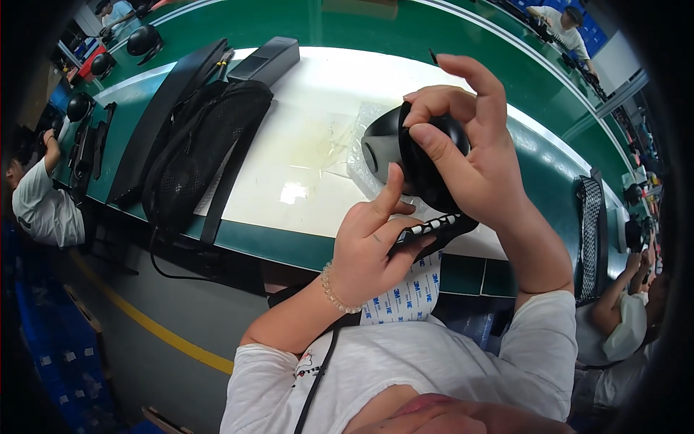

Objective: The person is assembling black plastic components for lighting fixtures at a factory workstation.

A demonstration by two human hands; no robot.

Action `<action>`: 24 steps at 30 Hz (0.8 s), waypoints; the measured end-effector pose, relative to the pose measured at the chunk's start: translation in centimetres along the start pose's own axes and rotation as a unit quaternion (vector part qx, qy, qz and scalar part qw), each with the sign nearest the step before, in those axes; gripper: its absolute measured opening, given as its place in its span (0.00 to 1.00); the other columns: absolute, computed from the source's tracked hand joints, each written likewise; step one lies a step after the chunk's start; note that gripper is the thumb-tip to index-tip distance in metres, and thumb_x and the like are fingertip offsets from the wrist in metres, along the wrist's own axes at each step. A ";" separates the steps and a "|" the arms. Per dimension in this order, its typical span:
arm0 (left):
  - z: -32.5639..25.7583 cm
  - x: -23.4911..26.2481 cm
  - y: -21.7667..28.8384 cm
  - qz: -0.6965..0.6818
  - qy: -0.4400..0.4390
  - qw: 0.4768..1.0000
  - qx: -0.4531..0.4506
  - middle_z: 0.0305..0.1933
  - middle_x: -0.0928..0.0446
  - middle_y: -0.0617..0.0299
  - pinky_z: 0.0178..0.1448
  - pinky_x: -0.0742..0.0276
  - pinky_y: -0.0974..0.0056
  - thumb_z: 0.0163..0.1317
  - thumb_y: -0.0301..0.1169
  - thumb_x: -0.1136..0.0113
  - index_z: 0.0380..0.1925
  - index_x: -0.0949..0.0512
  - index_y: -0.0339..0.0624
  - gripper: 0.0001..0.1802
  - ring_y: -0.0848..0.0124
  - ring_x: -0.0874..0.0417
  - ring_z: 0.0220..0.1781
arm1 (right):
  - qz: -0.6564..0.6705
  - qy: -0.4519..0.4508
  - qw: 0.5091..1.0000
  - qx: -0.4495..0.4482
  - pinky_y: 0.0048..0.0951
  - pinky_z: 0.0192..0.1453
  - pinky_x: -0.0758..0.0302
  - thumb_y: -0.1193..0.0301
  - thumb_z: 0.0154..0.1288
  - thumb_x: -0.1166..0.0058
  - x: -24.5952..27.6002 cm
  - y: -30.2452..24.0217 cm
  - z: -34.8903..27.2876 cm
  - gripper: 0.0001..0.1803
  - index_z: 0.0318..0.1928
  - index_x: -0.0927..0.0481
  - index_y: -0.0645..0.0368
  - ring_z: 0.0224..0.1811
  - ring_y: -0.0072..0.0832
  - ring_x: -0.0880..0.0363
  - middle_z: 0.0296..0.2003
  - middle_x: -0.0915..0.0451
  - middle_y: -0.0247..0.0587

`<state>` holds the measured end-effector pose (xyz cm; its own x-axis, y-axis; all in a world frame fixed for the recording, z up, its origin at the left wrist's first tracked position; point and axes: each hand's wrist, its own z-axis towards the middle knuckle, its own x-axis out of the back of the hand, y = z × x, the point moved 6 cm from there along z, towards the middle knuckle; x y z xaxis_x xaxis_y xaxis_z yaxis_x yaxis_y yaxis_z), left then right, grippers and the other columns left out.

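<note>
My right hand (470, 145) grips a round black helmet-like shell (423, 155) held up above the workbench, thumb pressed on its curved edge. Its grey inner side (379, 148) faces left. My left hand (372, 242) sits just below it, index finger raised against the shell, and holds a black slotted strip (434, 228) together with a white sheet of adhesive backing paper (408, 293). A clear plastic bag (361, 123) lies on the white mat (303, 159) behind the shell.
A black mesh backpack (199, 155) lies on the left of the green bench (289, 246), next to long black bars (166, 108). Other black helmets (143, 40) stand far left. Seated people work at left (43, 202), right (622, 318) and far back (560, 25).
</note>
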<state>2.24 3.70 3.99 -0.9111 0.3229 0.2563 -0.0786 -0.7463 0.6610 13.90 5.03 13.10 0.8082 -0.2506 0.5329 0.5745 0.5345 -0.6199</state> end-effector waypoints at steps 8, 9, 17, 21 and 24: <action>0.0 0.1 0.0 0.003 0.003 1.000 -0.007 0.64 0.41 0.46 0.37 0.31 0.67 0.39 0.24 0.34 0.25 0.25 0.39 0.11 0.67 0.22 0.33 | -0.331 -0.003 0.926 0.182 0.38 0.55 0.42 0.81 0.52 0.48 0.2 -4.0 -1.3 0.21 0.49 0.30 0.56 0.41 0.33 0.23 0.38 0.21 0.37; 0.0 0.1 -0.1 0.007 0.001 1.000 -0.006 0.64 0.41 0.46 0.37 0.31 0.67 0.39 0.24 0.34 0.25 0.25 0.39 0.11 0.67 0.22 0.33 | -0.323 -0.026 0.932 0.164 0.38 0.57 0.43 0.81 0.52 0.48 0.2 -4.1 -1.2 0.20 0.48 0.28 0.56 0.43 0.33 0.23 0.39 0.21 0.39; 0.2 -0.3 0.2 -0.006 0.003 1.000 -0.023 0.63 0.40 0.44 0.36 0.31 0.68 0.39 0.24 0.33 0.24 0.25 0.38 0.11 0.67 0.22 0.32 | -0.135 0.142 0.981 -0.005 0.29 0.57 0.39 0.70 0.58 0.46 7.8 2.3 -3.0 0.12 0.41 0.28 0.59 0.55 0.31 0.34 0.52 0.32 0.44; -0.1 -0.1 -0.1 -0.005 -0.001 1.000 -0.001 0.63 0.41 0.41 0.36 0.31 0.68 0.40 0.23 0.33 0.25 0.26 0.37 0.12 0.67 0.22 0.33 | 0.067 0.123 0.983 -0.117 0.30 0.60 0.43 0.69 0.63 0.53 7.5 6.1 -3.5 0.06 0.36 0.28 0.59 0.57 0.28 0.39 0.54 0.35 0.43; -0.1 -0.1 -0.1 -0.004 0.009 1.000 -0.012 0.63 0.41 0.41 0.37 0.30 0.68 0.39 0.22 0.32 0.26 0.26 0.37 0.13 0.67 0.21 0.33 | 0.052 0.107 0.984 -0.130 0.31 0.59 0.43 0.68 0.64 0.54 7.2 6.2 -3.1 0.07 0.35 0.28 0.58 0.56 0.28 0.38 0.53 0.33 0.41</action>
<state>2.29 3.69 3.77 -0.9179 0.3175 0.2380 -0.0949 -0.7581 0.6452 23.70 4.05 11.31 0.8570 -0.3847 0.3428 0.4788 0.3485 -0.8058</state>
